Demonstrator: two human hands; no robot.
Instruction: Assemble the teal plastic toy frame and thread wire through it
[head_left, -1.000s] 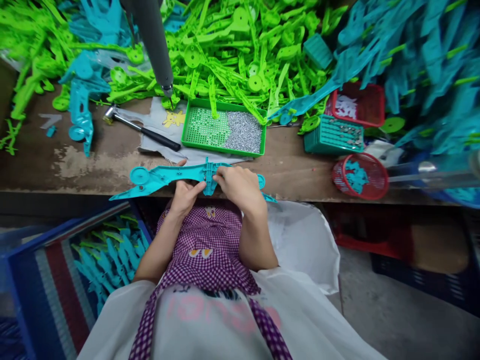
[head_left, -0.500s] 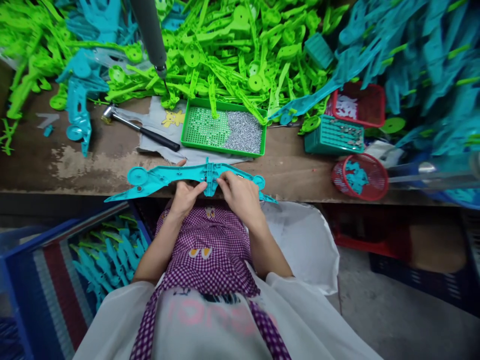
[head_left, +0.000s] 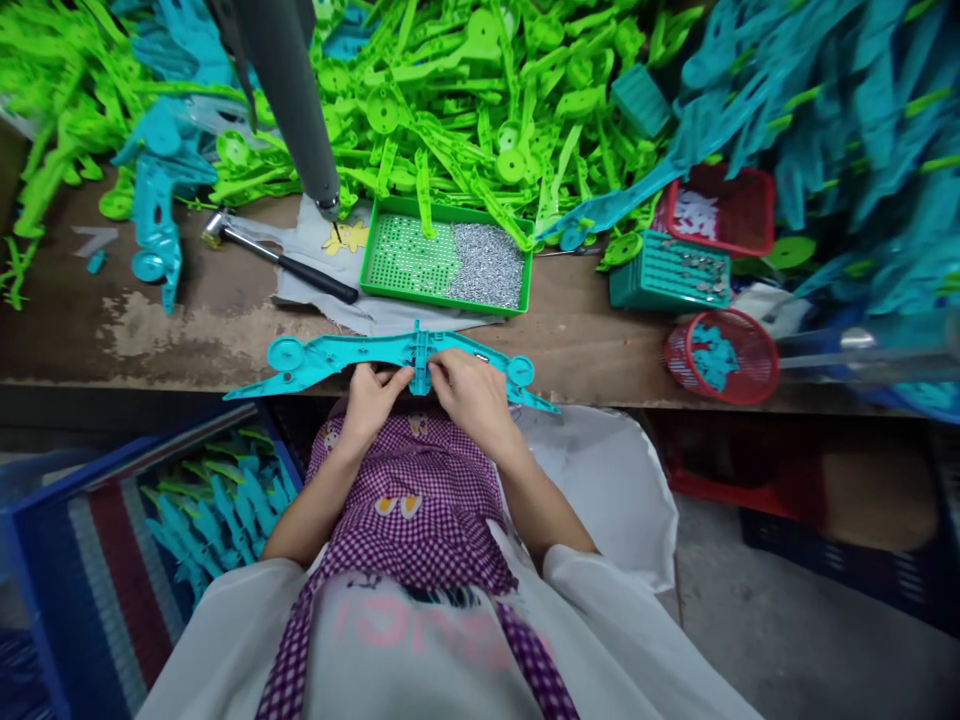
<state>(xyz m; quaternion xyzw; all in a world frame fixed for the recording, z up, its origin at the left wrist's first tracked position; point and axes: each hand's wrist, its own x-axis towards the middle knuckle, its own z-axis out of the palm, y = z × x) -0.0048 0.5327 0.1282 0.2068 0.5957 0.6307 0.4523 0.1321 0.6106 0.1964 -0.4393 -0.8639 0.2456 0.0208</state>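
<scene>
A long turquoise plastic part [head_left: 337,351] with a round disc near each end and a ribbed upright piece at its middle lies across the bench's front edge. My left hand [head_left: 373,400] is closed on its lower edge just left of the middle, the thumb pressing beside the upright piece. On the other side of that piece, my right hand [head_left: 474,395] grips the part with thumb and forefinger pinched close to the centre. Whether a small piece sits between those fingertips is hidden. Behind the part, a green tray [head_left: 367,283] holds small silvery pieces.
A grey powered driver [head_left: 300,130] hangs over the bench. A hammer [head_left: 315,276] lies on a grey cloth. Piles of green parts [head_left: 465,90] and turquoise parts [head_left: 810,120] cover the back. Red baskets stand right; a blue crate [head_left: 67,560] is at lower left.
The turquoise part has shifted slightly right, with both hands still on it. My left forefinger no longer shows above its upper edge. The hanging driver has swung lower and nearer.
</scene>
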